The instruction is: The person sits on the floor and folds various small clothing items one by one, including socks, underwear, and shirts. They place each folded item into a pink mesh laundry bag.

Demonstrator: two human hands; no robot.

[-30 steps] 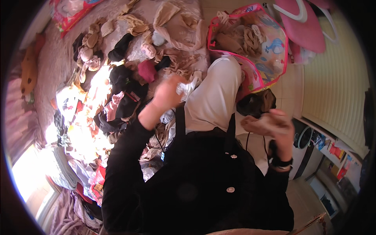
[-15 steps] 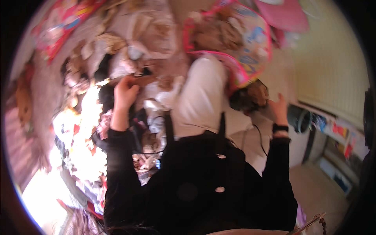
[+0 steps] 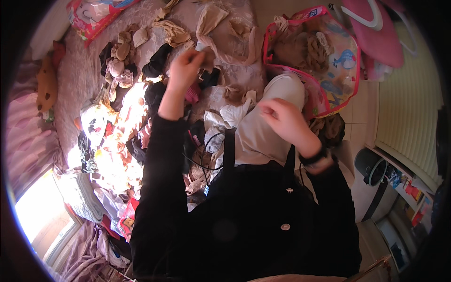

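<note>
My left hand (image 3: 184, 71) is raised over the clothing pile, its fingers closed on a small brown piece of cloth (image 3: 207, 61), perhaps a sock or stocking. Over my light-trousered knee (image 3: 286, 89) hovers my right hand (image 3: 283, 118), fingers curled together with nothing visible in them. Beyond that knee, a clear bag with pink trim (image 3: 346, 97) stands open and contains brown stockings (image 3: 298, 51). Beneath and around my left hand lie a black garment (image 3: 157, 61), a white cloth (image 3: 233, 113) and tan stockings (image 3: 173, 34).
Sunlit mixed clothes (image 3: 122, 141) heap up on the left of the patterned bedspread (image 3: 82, 66). A pink chair (image 3: 376, 35) stands at the far right, with a dark bin (image 3: 369, 162) nearer me. Brown-black cloth (image 3: 332, 129) lies beside my right wrist. A cable (image 3: 204, 152) crosses near my waist.
My left hand has moved up and to the right with the brown cloth. My right hand has swung inward from the right side to above my knee, its fingers now curled. The view has shifted.
</note>
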